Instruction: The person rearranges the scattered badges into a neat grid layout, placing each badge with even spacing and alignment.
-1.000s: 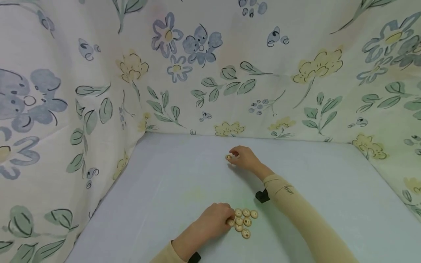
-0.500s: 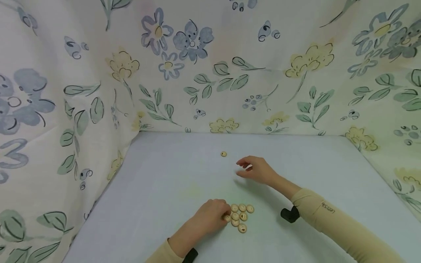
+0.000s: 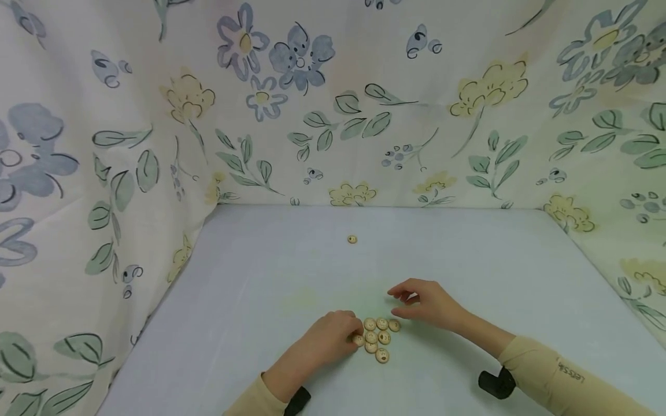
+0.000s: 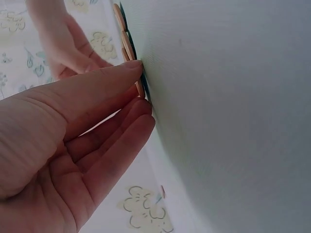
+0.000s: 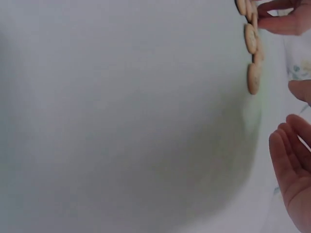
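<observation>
Discs (image 3: 371,337), 8 of them, round and wooden-looking, lie bunched on the pale table (image 3: 250,312) in front of me, 3 of them along the far row. My left hand (image 3: 330,336) is down beside the bunch, thumb and fingertips pinching the leftmost disc (image 3: 358,341). My right hand (image 3: 432,304) hovers just right of the bunch, thumb parted from my gently bent fingers, holding nothing. 1 lone disc (image 3: 352,239) lies well apart, farther off, toward the floral cloth (image 3: 333,159) behind the table.
</observation>
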The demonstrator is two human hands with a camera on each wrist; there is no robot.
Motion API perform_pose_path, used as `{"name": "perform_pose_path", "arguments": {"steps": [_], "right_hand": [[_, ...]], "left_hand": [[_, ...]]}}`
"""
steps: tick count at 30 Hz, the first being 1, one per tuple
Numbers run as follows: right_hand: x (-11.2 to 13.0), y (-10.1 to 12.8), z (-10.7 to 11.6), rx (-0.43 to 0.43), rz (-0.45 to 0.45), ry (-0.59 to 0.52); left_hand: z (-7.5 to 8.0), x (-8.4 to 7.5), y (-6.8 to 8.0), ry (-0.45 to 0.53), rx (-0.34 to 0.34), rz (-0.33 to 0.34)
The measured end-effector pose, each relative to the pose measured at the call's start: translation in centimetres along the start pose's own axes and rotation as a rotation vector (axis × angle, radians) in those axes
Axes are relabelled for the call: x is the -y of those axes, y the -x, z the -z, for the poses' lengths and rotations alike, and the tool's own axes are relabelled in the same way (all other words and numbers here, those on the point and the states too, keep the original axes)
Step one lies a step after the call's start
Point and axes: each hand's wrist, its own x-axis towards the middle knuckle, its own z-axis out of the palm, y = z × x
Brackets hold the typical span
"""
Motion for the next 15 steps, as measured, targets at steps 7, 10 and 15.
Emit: {"name": "perform_pose_path", "arguments": {"steps": [7, 10, 15], "right_hand": [[-0.3, 1.7, -1.0, -0.018, 0.058, 0.053], [-0.2, 2.0, -1.5, -0.033, 0.099, 0.083], [-0.1, 2.4, -2.0, -0.046, 0.152, 0.085]], "left_hand": [[-0.1, -0.1, 0.1, -0.03, 0.004, 0.006], [-0.1, -0.1, 0.1, -0.044, -0.005, 0.0], [0.0, -0.3, 0.2, -0.051, -0.024, -0.007]]}}
